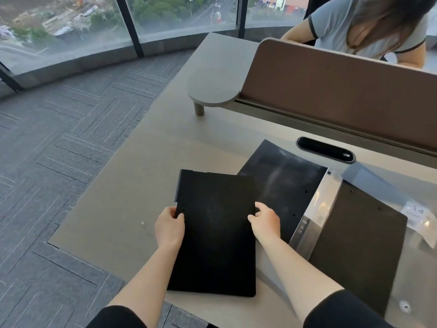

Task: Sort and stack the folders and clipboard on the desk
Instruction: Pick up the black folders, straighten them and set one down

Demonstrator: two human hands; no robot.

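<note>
— Where's the black folder?
— Near the worktop's front edge, overlapping an opened folder beside it.
— And the hands?
— Left hand pinches its left edge, right hand curls round its right edge; both closed on it.

Two black folders, one clear sleeve, two hands.

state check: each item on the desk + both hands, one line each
Closed black folder: held at both side edges, near end past the desk edge.
Open black folder: lying flat, spread open, partly under the closed one.
Plastic sleeve: flat at the right, under the open folder's corner.
Left hand: gripping the closed folder's left edge.
Right hand: gripping its right edge.
Desk: bare on the left.
</note>
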